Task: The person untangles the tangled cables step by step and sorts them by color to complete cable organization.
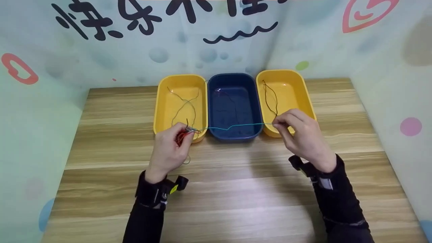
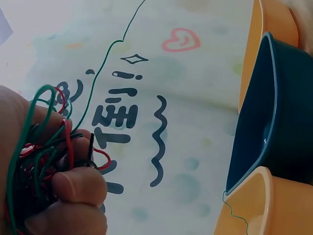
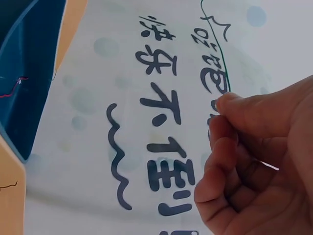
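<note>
My left hand (image 1: 170,148) grips a tangled bundle of wires (image 2: 41,161), red, green and black, in front of the left yellow bin. From that bundle a thin green wire (image 1: 243,125) stretches across to my right hand (image 1: 302,136), which pinches its end between thumb and forefinger. The wire has a small kink near its middle. In the right wrist view the same green wire (image 3: 222,58) runs up from the thumb tip. A thin loop of wire (image 1: 186,160) hangs below the left hand.
Three bins stand side by side: a yellow bin (image 1: 162,101) with green wires, a dark blue bin (image 1: 233,135) with a reddish wire, and another yellow bin (image 1: 305,98) with a black wire. They stand on a wooden table (image 1: 229,202) before a printed backdrop (image 1: 135,57).
</note>
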The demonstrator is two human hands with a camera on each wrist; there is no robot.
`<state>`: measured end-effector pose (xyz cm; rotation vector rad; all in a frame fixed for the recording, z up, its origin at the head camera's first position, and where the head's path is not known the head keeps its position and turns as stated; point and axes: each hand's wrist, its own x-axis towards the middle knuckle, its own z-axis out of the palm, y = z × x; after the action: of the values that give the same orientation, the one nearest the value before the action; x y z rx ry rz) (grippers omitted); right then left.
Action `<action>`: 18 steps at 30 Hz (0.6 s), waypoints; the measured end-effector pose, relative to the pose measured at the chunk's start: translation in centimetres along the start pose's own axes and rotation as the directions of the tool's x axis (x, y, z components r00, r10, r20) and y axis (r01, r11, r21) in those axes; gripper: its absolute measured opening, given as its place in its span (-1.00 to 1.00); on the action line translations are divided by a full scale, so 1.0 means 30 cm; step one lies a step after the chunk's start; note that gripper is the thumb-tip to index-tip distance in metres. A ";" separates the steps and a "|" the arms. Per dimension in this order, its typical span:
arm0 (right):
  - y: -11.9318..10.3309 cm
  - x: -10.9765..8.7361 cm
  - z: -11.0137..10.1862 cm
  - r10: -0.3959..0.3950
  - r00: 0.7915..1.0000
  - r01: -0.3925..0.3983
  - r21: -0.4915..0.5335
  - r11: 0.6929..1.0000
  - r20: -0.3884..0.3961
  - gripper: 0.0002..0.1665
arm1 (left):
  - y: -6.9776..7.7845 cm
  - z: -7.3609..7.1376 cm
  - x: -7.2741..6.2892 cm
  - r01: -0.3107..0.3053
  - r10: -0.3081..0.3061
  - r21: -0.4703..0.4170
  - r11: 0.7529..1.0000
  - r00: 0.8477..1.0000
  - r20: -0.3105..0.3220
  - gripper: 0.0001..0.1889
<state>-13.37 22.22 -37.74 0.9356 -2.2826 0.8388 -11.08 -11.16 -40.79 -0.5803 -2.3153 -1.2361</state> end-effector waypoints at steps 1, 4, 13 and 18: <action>0.007 0.001 -0.002 0.008 1.000 -0.008 -0.001 1.000 -0.001 -0.88 | 0.003 0.001 0.000 -0.001 0.001 0.007 1.000 1.000 0.017 -0.93; 0.027 0.002 -0.006 0.024 1.000 -0.024 0.001 1.000 -0.014 -0.88 | 0.011 0.003 -0.001 -0.007 0.005 0.032 0.999 0.997 0.071 -0.94; 0.069 0.007 -0.019 0.054 0.996 -0.054 -0.002 0.999 -0.066 -0.92 | 0.021 0.005 -0.008 -0.056 0.042 0.051 0.997 0.969 0.245 -0.93; 0.089 0.008 -0.024 0.083 0.994 -0.085 -0.017 0.996 -0.076 -0.95 | 0.021 0.007 -0.010 -0.117 0.099 0.040 0.992 0.946 0.310 -0.91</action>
<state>-15.35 24.15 -38.00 0.7905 -2.2741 0.8704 -10.54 -10.70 -40.65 -0.9234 -2.5218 -1.0868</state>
